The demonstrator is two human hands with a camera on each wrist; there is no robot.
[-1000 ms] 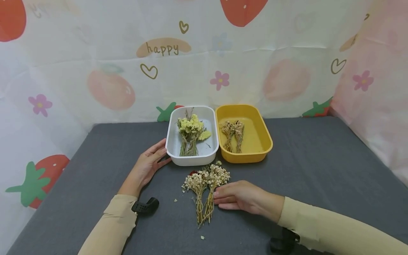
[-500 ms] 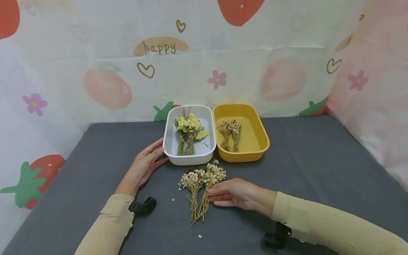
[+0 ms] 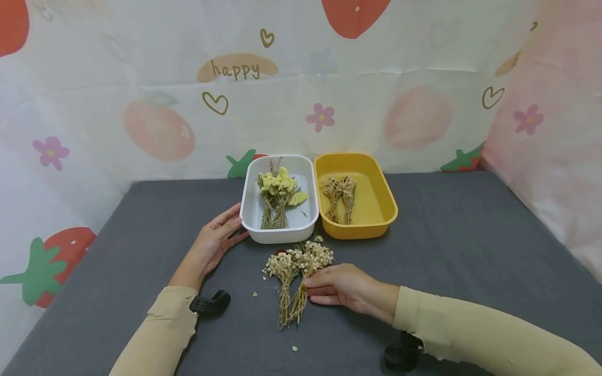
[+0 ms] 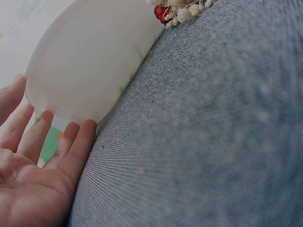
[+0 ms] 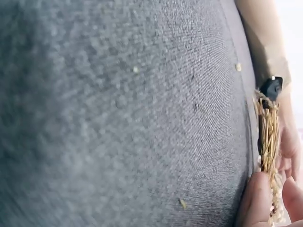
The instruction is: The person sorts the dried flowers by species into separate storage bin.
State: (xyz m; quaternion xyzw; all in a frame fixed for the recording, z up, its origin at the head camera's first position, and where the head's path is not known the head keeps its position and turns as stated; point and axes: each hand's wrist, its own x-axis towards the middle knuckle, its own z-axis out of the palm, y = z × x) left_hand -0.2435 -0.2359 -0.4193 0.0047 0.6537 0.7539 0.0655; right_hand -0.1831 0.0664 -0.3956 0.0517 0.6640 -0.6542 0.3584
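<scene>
My left hand (image 3: 209, 248) rests its extended fingertips against the left side of a white plastic tray (image 3: 282, 237); the left wrist view shows the fingers (image 4: 78, 149) straight at its wall. In front of the tray, two tied bunches of cream dried flowers lie side by side on the cloth. My right hand (image 3: 350, 290) pinches the stems of the right bunch (image 3: 316, 256), with stems (image 5: 269, 137) showing between thumb and finger in the right wrist view. The left bunch (image 3: 282, 266) lies just beside it. A red bloom (image 4: 161, 14) peeks out behind the cream flowers.
Yellow dried-flower bunches (image 3: 279, 183) lie in the white tray. Touching it on the right stands a yellow tray (image 3: 373, 201) with two tan dried bunches (image 3: 348, 189). Small petal crumbs (image 3: 294, 348) dot the dark grey cloth (image 3: 470, 261). A printed curtain (image 3: 352, 78) hangs behind.
The head view has shifted slightly. My right hand has edged left along the right bunch, and the stem ends have shifted a little. My left hand has stayed at the white tray.
</scene>
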